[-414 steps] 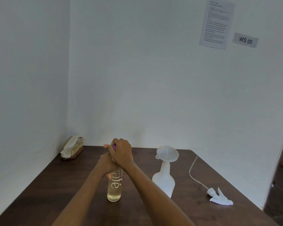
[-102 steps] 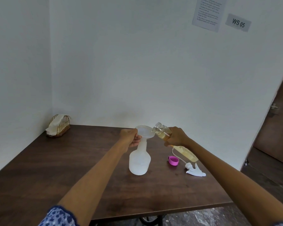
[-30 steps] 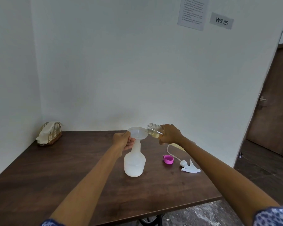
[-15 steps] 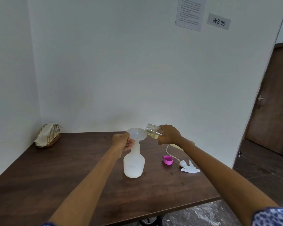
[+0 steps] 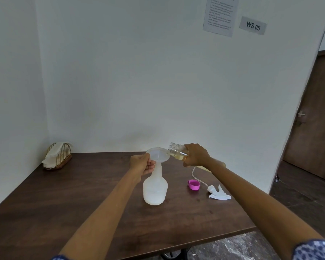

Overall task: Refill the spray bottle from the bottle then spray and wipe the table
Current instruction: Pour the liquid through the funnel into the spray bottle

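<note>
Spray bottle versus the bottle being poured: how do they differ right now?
The spray bottle stands upright on the table; the clear bottle is held tilted sideways in the air. The spray bottle is frosted white with a funnel in its neck; the clear bottle shows yellowish liquid. The left hand steadies the funnel at the spray bottle's neck, the right hand grips the clear bottle. Both are uncapped.

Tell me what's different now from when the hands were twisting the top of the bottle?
The pink cap came off and now lies on the table. The right hand lifted the bottle and tipped it over the funnel. The left hand let go of the bottle and took hold of the funnel on the spray bottle. The spray head and napkin basket stayed put.
</note>
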